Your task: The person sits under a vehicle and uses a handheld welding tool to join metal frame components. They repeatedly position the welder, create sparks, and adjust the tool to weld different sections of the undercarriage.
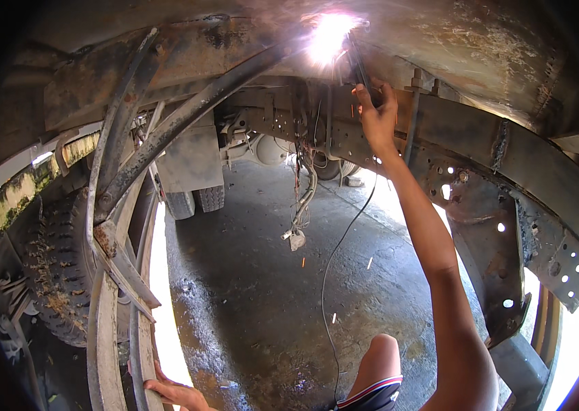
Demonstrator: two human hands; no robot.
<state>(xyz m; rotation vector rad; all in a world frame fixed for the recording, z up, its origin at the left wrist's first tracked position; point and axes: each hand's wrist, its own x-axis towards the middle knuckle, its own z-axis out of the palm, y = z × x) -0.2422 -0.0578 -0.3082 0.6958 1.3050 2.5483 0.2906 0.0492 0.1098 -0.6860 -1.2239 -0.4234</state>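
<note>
My right hand is raised overhead, its fingers closed round a dark welding electrode holder. At the holder's upper end a white-violet welding arc glares against the rusty metal underside; the glare hides the electrode tip and the joint. A thin black cable hangs from near my right wrist down toward my knee. Low at the left, my left hand grips the edge of a long metal rail, with part of its fingers behind the rail.
A slanted steel tube crosses the upper left. A worn tire stands beyond the rails. Loose wires dangle in the middle. At the right a curved, holed chassis beam runs along. Small sparks drop over the wet concrete floor.
</note>
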